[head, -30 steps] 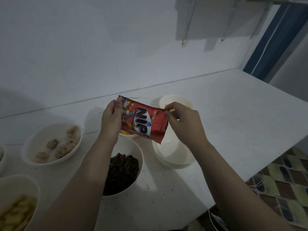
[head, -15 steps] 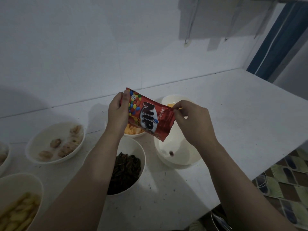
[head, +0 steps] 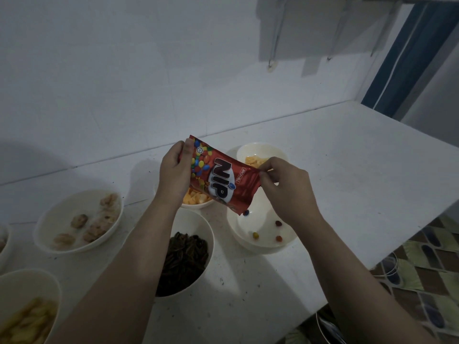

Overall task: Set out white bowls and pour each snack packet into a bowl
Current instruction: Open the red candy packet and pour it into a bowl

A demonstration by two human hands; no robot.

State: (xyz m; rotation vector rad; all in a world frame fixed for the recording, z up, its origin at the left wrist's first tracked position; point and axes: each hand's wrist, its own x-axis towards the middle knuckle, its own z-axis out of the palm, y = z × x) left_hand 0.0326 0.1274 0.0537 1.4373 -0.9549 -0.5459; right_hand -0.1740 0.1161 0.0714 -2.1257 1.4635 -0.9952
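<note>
Head view shows the red packet (head: 218,177) held tilted in the air above the counter (head: 347,170), its open lower corner over the right-hand bowl (head: 263,242). The left hand (head: 173,175) grips the packet's raised end, thumb on the printed face and fingers curled behind it. The right hand (head: 285,187) pinches the upper edge near the mouth between thumb and fingertips. One blue candy (head: 246,212) sits right at the mouth, and three candies (head: 267,232) lie on the bottom of the bowl, well apart from each other.

By the look of it, this pour has only just begun: the packet seems still mostly full and the bowl nearly bare.

Around it, other bowls already hold snacks: a dark-snack bowl (head: 206,234) just to the left, an orange-cracker bowl (head: 198,206) partly hidden behind the packet, a far bowl (head: 260,150) with yellow pieces, a wide bowl (head: 49,234) with brown lumps, and a near-left bowl (head: 53,286) with yellow sticks. Another rim shows at the far left edge; its contents I cannot tell.

So most of the task looks done. What remains, as far as can be seen, is emptying this packet; no other unopened packets are in view.
</note>
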